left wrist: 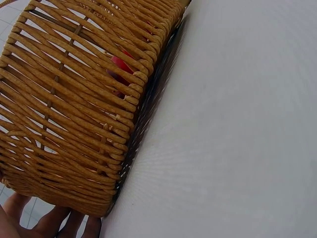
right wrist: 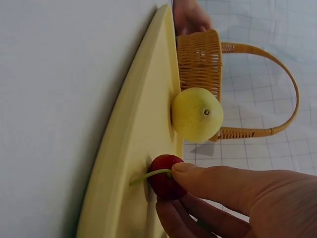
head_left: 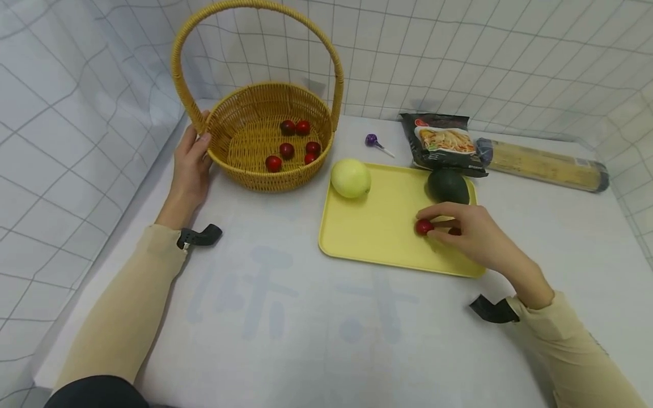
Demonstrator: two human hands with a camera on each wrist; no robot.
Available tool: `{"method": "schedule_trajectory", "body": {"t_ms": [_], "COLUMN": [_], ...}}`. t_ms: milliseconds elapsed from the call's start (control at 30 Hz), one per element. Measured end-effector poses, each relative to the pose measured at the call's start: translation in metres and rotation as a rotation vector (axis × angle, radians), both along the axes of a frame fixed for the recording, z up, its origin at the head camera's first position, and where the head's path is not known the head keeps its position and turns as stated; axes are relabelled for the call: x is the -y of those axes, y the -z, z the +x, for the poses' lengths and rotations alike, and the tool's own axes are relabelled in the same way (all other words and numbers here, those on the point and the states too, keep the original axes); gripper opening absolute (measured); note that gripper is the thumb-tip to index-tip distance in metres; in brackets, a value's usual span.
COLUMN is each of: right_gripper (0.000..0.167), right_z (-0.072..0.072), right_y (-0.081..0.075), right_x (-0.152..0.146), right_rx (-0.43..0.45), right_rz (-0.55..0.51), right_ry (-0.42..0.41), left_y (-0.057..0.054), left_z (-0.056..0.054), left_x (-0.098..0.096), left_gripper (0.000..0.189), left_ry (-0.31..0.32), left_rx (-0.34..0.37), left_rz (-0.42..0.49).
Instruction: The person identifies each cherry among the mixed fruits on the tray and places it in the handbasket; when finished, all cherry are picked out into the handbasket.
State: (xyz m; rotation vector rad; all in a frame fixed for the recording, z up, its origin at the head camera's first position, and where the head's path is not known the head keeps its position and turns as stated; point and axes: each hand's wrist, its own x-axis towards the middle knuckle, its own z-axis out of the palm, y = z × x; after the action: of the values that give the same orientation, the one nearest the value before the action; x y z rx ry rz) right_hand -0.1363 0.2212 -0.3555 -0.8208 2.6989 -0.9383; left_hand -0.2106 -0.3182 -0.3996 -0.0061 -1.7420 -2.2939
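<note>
With my right grip point(head_left: 471, 233) I pinch a small, round, dark red fruit point(right wrist: 167, 179) with a green stem point(right wrist: 151, 174); thumb and fingertips stand only as far apart as the fruit is wide. It is at the right part of the yellow rectangular tray point(head_left: 382, 232), and I cannot tell if it touches the surface. Near it lies a dark green, smooth, rounded fruit point(head_left: 448, 187). My left grip point(head_left: 191, 161) holds the yellow-brown woven basket point(head_left: 270, 180) at its left side, the thumb against the rim. Six red fruits point(head_left: 273, 164) lie inside. Basket and tray both rest on the white bench point(head_left: 306, 328).
</note>
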Motion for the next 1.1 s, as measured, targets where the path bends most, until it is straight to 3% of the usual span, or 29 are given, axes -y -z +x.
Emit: {"method": "schedule_trajectory", "body": {"t_ms": [300, 733, 967, 1100], "right_gripper": [0.037, 0.039, 0.04, 0.04], "right_z": [0.009, 0.009, 0.008, 0.001], "right_y": [0.006, 0.009, 0.003, -0.006], "right_x": [0.014, 0.024, 0.034, 0.045], "right_rx": [-0.022, -0.078, -0.084, -0.136], "right_rz": [-0.035, -0.069, -0.109, -0.112], "right_ry": [-0.009, -0.042, -0.061, -0.089], "left_y": [-0.001, -0.005, -0.005, -0.004], "left_z": [-0.004, 0.001, 0.002, 0.003], "left_x": [-0.001, -0.001, -0.002, -0.002], "left_gripper": [0.055, 0.053, 0.056, 0.056], "left_ry": [0.004, -0.012, -0.007, -0.014], "left_rx": [0.005, 0.019, 0.024, 0.025], "left_rz": [-0.008, -0.017, -0.018, -0.015]}}
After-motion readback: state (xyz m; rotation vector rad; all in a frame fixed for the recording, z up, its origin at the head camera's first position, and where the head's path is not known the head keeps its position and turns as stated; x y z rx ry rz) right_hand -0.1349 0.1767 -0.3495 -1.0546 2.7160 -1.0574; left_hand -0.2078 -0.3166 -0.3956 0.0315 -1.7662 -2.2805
